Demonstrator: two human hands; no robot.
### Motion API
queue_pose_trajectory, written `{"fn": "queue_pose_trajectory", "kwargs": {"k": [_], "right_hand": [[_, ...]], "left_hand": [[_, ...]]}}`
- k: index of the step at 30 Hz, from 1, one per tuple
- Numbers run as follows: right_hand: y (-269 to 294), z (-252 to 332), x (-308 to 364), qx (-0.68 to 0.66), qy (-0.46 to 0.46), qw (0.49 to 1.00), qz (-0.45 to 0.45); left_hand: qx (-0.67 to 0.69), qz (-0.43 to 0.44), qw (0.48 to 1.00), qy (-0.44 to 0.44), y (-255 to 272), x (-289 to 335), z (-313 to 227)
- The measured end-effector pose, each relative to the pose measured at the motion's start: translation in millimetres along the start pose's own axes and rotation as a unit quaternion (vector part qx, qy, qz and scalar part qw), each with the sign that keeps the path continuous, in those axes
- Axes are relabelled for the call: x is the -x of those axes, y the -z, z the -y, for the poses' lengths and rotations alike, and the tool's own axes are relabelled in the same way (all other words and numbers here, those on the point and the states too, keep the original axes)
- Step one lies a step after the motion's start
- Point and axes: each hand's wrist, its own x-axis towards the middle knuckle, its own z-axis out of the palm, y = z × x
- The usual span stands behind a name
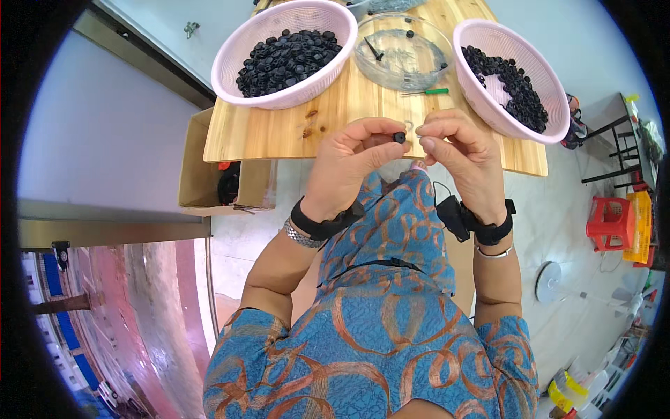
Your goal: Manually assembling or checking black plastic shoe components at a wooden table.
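Observation:
My left hand pinches a small black cylindrical part between thumb and forefinger, just over the table's near edge. My right hand is closed in a pinch a little to the right of that part. Something thin and pale shows near its fingertips, too small to name. Beyond my hands lies a thin tool with a green handle. A pink basket heaped with black round pieces stands at the left. Another pink basket at the right holds small black ring-like pieces.
Between the baskets stands a clear round container with a few black bits in it. All rest on a wooden table. Below its left side is an open cardboard box. A red stool and a fan stand at the right.

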Motion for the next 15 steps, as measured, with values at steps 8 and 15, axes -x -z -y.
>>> {"fn": "queue_pose_trajectory", "kwargs": {"k": [8,15], "right_hand": [[4,3,15,0.105,0.072,0.992,0.014],[8,15,22,0.215,0.123,0.969,0.003]], "left_hand": [[0.023,0.005,0.999,0.03,-18,8,1],[-0.056,0.02,0.998,0.004,-26,10,1]]}}
